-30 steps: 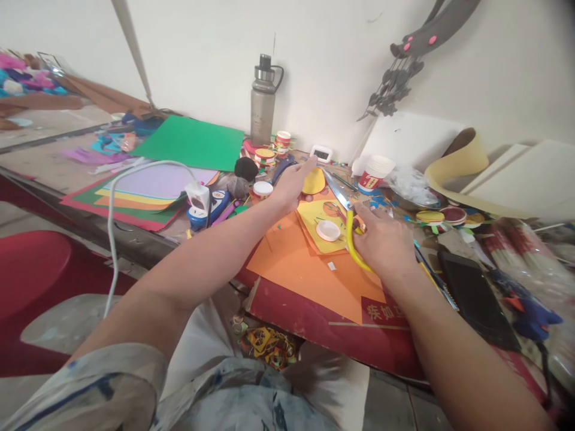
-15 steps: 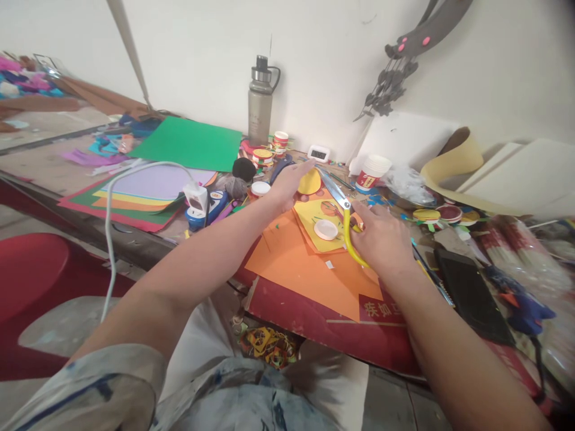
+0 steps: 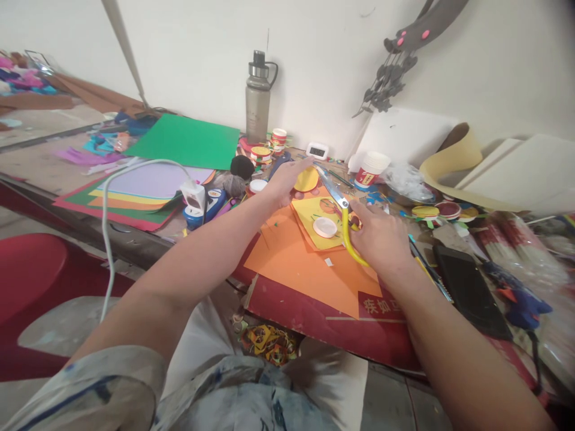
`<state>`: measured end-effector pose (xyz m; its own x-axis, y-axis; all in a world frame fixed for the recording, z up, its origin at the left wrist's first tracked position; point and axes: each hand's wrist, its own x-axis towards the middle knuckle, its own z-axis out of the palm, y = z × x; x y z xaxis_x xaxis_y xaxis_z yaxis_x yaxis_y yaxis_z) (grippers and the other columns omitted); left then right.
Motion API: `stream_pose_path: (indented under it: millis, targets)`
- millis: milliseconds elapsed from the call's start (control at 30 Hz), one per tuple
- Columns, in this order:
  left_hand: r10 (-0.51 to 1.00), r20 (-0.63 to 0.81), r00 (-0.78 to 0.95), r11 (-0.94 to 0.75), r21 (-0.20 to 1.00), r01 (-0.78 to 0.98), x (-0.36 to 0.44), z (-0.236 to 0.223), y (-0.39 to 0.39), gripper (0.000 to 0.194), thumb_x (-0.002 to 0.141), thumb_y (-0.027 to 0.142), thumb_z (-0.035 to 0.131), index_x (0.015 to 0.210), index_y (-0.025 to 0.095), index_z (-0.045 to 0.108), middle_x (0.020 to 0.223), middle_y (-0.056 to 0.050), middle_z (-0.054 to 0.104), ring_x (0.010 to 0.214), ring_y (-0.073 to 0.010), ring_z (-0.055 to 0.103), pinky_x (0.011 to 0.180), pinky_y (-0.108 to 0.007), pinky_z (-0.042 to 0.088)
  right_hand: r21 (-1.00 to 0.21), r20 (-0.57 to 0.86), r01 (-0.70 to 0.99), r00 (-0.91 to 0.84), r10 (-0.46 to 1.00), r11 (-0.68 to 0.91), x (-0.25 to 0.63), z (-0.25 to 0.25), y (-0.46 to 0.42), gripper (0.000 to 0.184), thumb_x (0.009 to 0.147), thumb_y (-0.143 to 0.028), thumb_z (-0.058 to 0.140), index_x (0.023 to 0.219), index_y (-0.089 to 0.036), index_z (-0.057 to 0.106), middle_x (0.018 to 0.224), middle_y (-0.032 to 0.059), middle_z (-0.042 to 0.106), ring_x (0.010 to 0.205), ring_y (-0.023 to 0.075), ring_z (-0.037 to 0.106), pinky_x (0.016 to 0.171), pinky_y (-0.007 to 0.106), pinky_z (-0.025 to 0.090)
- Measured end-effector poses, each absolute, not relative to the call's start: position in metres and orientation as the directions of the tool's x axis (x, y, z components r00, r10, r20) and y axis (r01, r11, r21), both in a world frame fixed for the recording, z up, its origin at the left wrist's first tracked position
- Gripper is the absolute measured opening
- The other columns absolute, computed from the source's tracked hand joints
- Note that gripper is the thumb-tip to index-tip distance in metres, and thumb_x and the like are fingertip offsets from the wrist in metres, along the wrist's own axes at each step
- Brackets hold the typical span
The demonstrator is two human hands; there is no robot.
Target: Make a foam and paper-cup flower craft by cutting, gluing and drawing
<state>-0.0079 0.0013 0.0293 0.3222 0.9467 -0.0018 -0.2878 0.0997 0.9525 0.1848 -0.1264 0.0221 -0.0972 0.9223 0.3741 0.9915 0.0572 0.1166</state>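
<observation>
My left hand [image 3: 287,181] is closed around a round yellow disc [image 3: 306,179], holding it above the orange and yellow paper. In my right hand [image 3: 380,230] is a pair of scissors [image 3: 344,215] with yellow handles, its blades pointing up and left to the disc's right edge. Below them lies yellow paper [image 3: 305,214] with an orange and green drawing, and on it rests a white round lid [image 3: 324,227]. Underneath spreads a large orange sheet [image 3: 291,269].
A water bottle [image 3: 257,102], a small white clock [image 3: 317,151] and a paper cup [image 3: 372,170] stand along the wall. Left are a green sheet [image 3: 186,142] and a blue power strip [image 3: 204,209] with a white cable. A black phone [image 3: 469,290] lies at right.
The view has shifted slightly, so everything sits a little higher and farther left. Both hands keep their hold on the disc and the scissors, with little other movement.
</observation>
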Motion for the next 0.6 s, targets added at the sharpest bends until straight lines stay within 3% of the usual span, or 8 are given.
stream_pose_path:
  millis: [367,600]
  targets:
    - [0.937,-0.003,0.348,0.096,0.964,-0.250,-0.0128,0.0314,0.0035,0.031,0.106,0.039,0.061,0.085,0.017,0.064,0.069,-0.007,0.074,0.052,-0.0119,0.068,0.039,-0.019,0.020,0.051,0.300,0.997,-0.065,0.952,0.052,0.1841,0.0258,-0.1235,0.030,0.100,-0.024,0.056,0.121,-0.020,0.078,0.099,0.0135,0.077,0.087,0.0271,0.065,0.067,0.034,0.031]
    - [0.946,-0.028,0.322,0.107,0.967,-0.232,-0.0123,0.0342,0.0016,0.030,0.107,0.038,0.060,0.086,0.018,0.064,0.068,-0.007,0.073,0.051,-0.0120,0.067,0.040,-0.020,0.020,0.015,0.258,0.998,-0.064,0.964,0.062,0.1836,0.0257,-0.1258,0.038,0.101,-0.024,0.054,0.135,-0.019,0.072,0.109,0.0166,0.073,0.103,0.0337,0.066,0.070,0.036,0.033]
